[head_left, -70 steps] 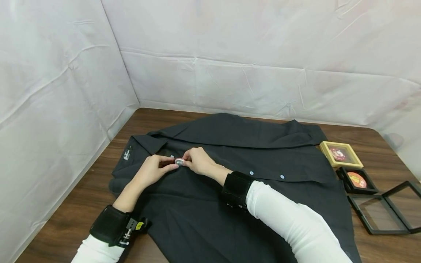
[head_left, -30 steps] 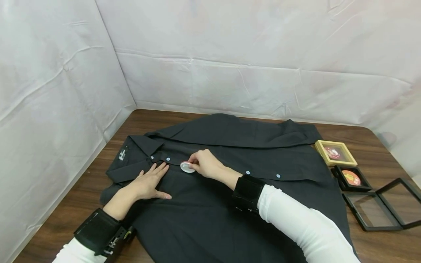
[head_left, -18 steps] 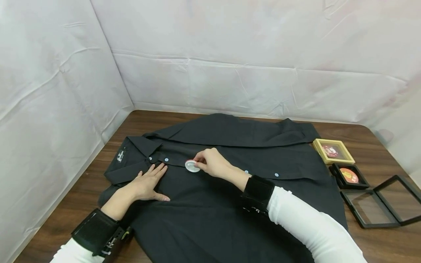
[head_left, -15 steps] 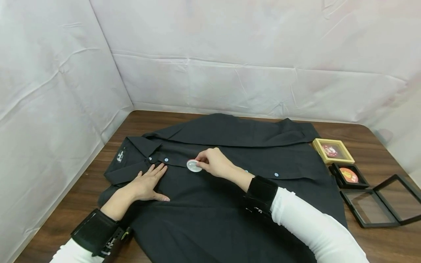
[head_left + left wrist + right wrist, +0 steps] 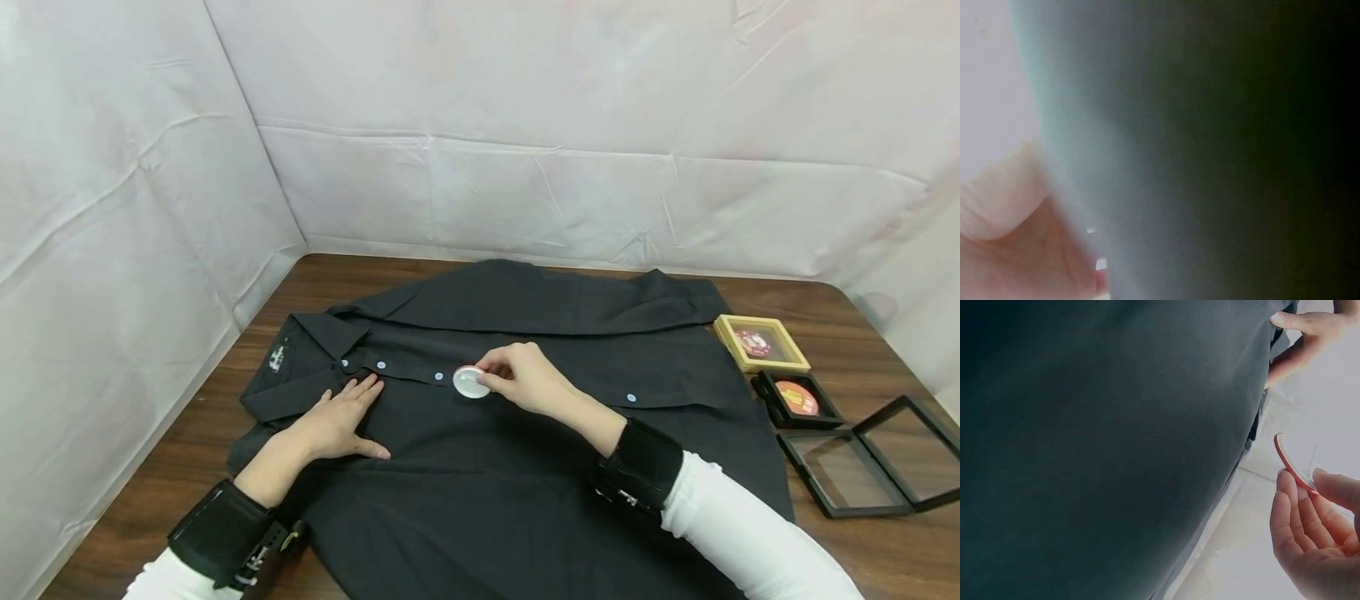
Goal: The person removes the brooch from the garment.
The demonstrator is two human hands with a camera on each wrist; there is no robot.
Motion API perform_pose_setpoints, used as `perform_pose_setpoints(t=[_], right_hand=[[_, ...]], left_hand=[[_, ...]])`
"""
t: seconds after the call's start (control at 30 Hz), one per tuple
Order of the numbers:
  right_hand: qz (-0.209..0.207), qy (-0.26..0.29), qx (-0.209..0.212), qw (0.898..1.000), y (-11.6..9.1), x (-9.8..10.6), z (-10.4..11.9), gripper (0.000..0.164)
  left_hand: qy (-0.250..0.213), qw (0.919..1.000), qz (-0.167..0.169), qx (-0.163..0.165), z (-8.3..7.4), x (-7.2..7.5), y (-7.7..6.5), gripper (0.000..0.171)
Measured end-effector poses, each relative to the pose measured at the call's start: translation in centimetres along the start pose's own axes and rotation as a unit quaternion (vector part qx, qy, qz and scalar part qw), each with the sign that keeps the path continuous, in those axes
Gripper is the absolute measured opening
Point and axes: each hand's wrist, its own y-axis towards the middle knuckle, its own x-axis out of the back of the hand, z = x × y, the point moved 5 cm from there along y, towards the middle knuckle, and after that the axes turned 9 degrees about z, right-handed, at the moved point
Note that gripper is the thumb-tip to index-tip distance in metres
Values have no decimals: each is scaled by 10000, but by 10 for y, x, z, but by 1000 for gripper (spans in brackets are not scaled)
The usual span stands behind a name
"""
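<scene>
A black button-up shirt (image 5: 480, 517) lies spread on the table, its collar at the left and pale buttons along the placket. My right hand (image 5: 528, 379) pinches a round pin badge (image 5: 469, 382) by its edge, white back facing up, over the placket. In the right wrist view, the badge (image 5: 1291, 464) shows a red rim, and its thin pin (image 5: 1312, 459) sticks out from the back. My left hand (image 5: 330, 427) rests flat on the shirt just below the collar, fingers spread. Dark blur hides most of the left wrist view.
At the right of the wooden table (image 5: 892, 554) stand a yellow-framed case (image 5: 792, 364) with a badge inside, a black case (image 5: 772, 408) holding an orange badge, and an unfolded black frame (image 5: 836, 510) with clear panes. White sheeting (image 5: 525, 125) encloses the back and left.
Both hands held the badge at first. My left hand let go and spread flat on the shirt near the collar. My right hand carried the badge rightward, exposing a placket button.
</scene>
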Motion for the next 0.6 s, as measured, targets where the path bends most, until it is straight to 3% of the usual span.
perform_pose_setpoints(t=[0.27, 0.6], right_hand=[[-229, 174, -13, 9996, -21, 11, -1, 9], [-397, 451, -83, 9982, -42, 25, 2, 10]], left_hand=[[-122, 9994, -276, -183, -11, 4, -1, 88], [-328, 9900, -1224, -620, -39, 15, 2, 64]])
